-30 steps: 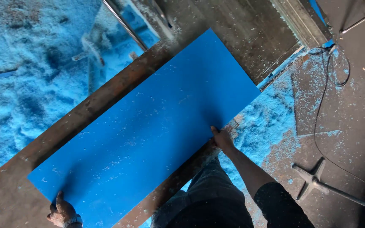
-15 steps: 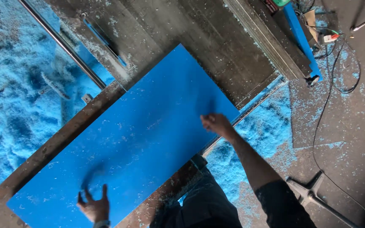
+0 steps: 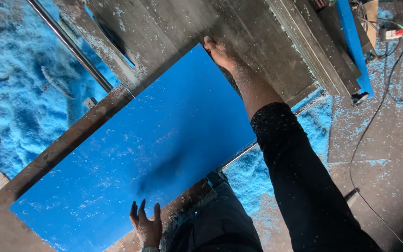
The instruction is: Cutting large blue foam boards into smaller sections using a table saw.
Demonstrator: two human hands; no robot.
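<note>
A large flat blue foam board [image 3: 140,154] lies diagonally on a worn grey workbench [image 3: 173,28]. My right hand [image 3: 222,53] reaches across to the board's far upper corner, fingers resting on its edge. My left hand [image 3: 146,225] lies flat, fingers spread, on the board's near edge close to my body. Blue dust specks cover the board's surface.
A metal rail [image 3: 70,46] crosses the bench at upper left. Heaps of blue foam shavings [image 3: 10,102] lie on the floor at left and under the bench at right [image 3: 252,172]. A blue strip [image 3: 350,42], cables [image 3: 397,84] and a plug sit at upper right.
My right hand has moved from the board's right side up to its far corner. My left hand has shifted right along the near edge. The view has moved closer.
</note>
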